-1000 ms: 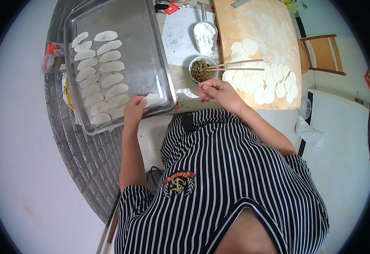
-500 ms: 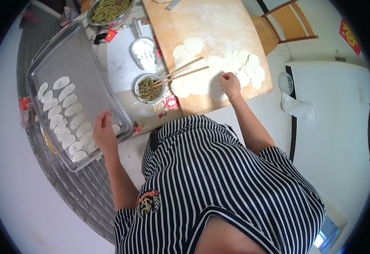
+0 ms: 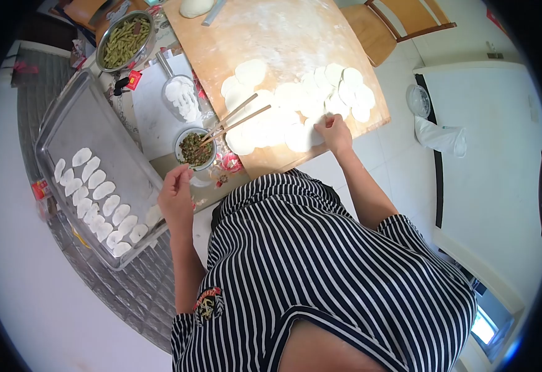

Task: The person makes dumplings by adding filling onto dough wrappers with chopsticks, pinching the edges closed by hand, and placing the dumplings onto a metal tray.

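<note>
My right hand (image 3: 335, 134) is over the right part of the wooden board, thumb and fingers pinched at the edge of a round dough wrapper (image 3: 313, 131). Other thin floury wrappers (image 3: 255, 127) lie overlapping across the board. Beside the filling bowl (image 3: 195, 149), my left hand (image 3: 176, 193) hangs with its fingertips drawn together; nothing shows in them. The bowl holds chopped green and brown filling, and a pair of chopsticks (image 3: 237, 124) leans out of it over the board. White dumplings (image 3: 100, 190) lie in rows on the metal tray (image 3: 75, 118) at the left.
The wooden board (image 3: 271, 37) bears a dough lump (image 3: 195, 7) and a metal blade (image 3: 214, 12) at its far end. A scoop of flour (image 3: 183, 99) lies left of the board. Farther back stands a steel bowl of green pods (image 3: 125, 42). A wooden chair (image 3: 401, 25) stands beyond the board.
My left hand has moved from over the tray rightward, close to the filling bowl. My right hand stays at the wrappers, now at one's edge. The whole view has shifted slightly.
</note>
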